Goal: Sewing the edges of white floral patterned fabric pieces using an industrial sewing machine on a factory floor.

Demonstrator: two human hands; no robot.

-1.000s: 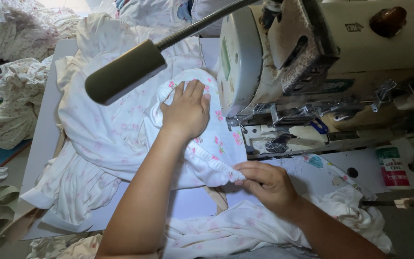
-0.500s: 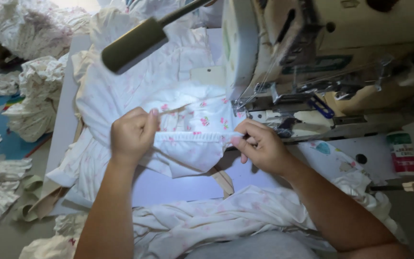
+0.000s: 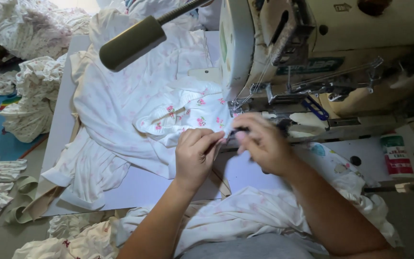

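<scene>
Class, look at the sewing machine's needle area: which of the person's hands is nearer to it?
Right. The right hand sits just below the needle area of the sewing machine; the left hand is farther left, pinching the flowered white fabric.

I see soft, matt cotton-like cloth under my hands — the white garment point(image 3: 188, 112) with small pink flowers, creased and thin. The sewing machine point(image 3: 341, 43) looks like painted metal, cream, worn and scuffed, with bare shiny metal rods near the needle. Its lamp head point(image 3: 132, 43) is smooth, dull olive. The table top point(image 3: 61, 129) reads as a smooth, matt pale laminate — slightly sheened.
</scene>
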